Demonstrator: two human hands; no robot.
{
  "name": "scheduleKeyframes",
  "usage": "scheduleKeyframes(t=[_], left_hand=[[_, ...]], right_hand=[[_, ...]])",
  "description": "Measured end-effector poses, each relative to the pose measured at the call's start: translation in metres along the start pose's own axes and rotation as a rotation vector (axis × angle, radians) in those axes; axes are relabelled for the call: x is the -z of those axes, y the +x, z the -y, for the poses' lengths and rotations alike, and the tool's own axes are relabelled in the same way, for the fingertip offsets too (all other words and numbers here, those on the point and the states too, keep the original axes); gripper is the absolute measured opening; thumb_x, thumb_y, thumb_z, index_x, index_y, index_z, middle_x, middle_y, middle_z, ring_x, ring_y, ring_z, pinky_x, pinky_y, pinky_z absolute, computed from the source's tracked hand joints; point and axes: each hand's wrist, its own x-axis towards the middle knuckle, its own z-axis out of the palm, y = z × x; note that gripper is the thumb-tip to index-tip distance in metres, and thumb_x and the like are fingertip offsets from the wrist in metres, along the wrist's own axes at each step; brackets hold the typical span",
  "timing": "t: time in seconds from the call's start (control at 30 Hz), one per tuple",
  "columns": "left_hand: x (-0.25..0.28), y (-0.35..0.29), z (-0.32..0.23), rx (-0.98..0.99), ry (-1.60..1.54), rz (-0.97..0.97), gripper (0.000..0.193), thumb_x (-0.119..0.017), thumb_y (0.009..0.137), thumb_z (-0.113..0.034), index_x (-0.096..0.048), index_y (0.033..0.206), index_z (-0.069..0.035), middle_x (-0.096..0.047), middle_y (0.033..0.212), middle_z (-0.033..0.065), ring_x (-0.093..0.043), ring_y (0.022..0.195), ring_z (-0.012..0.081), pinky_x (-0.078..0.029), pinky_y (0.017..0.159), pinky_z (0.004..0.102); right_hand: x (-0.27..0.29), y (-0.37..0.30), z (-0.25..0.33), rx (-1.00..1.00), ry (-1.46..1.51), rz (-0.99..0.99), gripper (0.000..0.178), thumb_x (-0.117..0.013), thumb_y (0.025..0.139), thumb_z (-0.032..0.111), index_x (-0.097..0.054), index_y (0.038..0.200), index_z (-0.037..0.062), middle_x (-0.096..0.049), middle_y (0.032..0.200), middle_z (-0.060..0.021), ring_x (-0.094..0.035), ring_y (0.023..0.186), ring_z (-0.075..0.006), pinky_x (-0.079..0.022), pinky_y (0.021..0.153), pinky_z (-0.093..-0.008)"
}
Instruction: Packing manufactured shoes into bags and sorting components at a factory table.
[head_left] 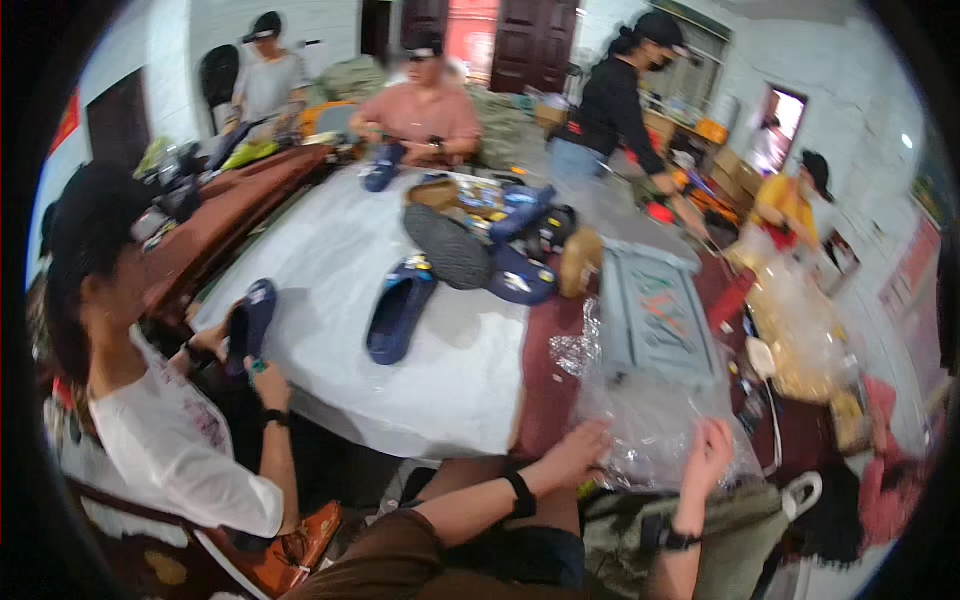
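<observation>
A clear plastic bag (645, 425) lies crumpled in front of me at the table's near edge. My left hand (580, 453) has its fingers closed on the bag's left side. At the opposite side, my right hand (710, 455) is raised a little, its fingertips pinching the plastic. Just beyond the bag lies a grey rectangular plastic lid or box (657, 315) with coloured lettering. More clear wrap (577, 350) is bunched along its left side. Both hands are slightly blurred.
Left of me a white sheet (460, 390) covers the table, bearing a dark blue clog (400, 310) and a pile of clogs (450, 245). A co-worker in white (190, 420) holds another blue clog (250, 325). Filled plastic bags (800, 320) stand at right; several other people work around the table.
</observation>
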Motion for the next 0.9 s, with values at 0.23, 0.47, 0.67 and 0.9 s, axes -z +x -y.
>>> scheduleKeyframes(t=[0.23, 0.47, 0.67, 0.9], left_hand=[[0.033, -0.029, -0.005, 0.124, -0.850, -0.293, 0.108, -0.064, 0.083, -0.065, -0.011, 0.158, -0.009, -0.016, 0.163, 0.0171, -0.014, 0.150, 0.0375, -0.019, 0.119, 0.0508], [0.125, -0.104, 0.026, 0.359, -1.598, -0.557, 0.097, -0.068, 0.093, -0.035, 0.002, 0.159, -0.017, -0.034, 0.154, 0.0202, -0.033, 0.143, 0.0282, -0.036, 0.111, 0.0446], [0.144, -0.129, 0.056, 0.780, -0.981, -0.599, 0.088, -0.065, 0.095, -0.017, -0.003, 0.157, -0.007, -0.059, 0.130, 0.0214, -0.065, 0.105, 0.0228, -0.056, 0.086, 0.0337], [0.160, -0.156, 0.051, 0.944, -0.923, -0.660, 0.093, -0.074, 0.088, -0.024, -0.012, 0.155, -0.003, -0.064, 0.118, 0.0238, -0.065, 0.106, 0.0274, -0.056, 0.084, 0.0379]], right_hand=[[-0.012, -0.040, 0.137, 0.289, 0.146, -0.169, 0.018, -0.064, 0.085, 0.002, -0.070, 0.100, -0.0057, -0.062, 0.096, -0.0121, -0.059, 0.092, -0.0260, -0.048, 0.079, -0.0337], [-0.157, -0.072, 0.135, 0.216, 0.297, 0.496, 0.021, -0.066, 0.086, 0.005, -0.073, 0.105, 0.0022, -0.065, 0.099, -0.0144, -0.064, 0.089, -0.0307, -0.050, 0.077, -0.0372], [-0.193, -0.106, 0.135, -0.022, 0.541, 0.895, 0.046, -0.072, 0.083, 0.010, -0.061, 0.127, 0.0028, -0.062, 0.117, -0.0172, -0.063, 0.097, -0.0340, -0.052, 0.086, -0.0388], [-0.183, -0.091, 0.079, 0.408, -0.123, 0.730, 0.061, -0.076, 0.081, 0.036, -0.058, 0.132, 0.0059, -0.053, 0.136, -0.0209, -0.048, 0.124, -0.0403, -0.041, 0.102, -0.0499]])
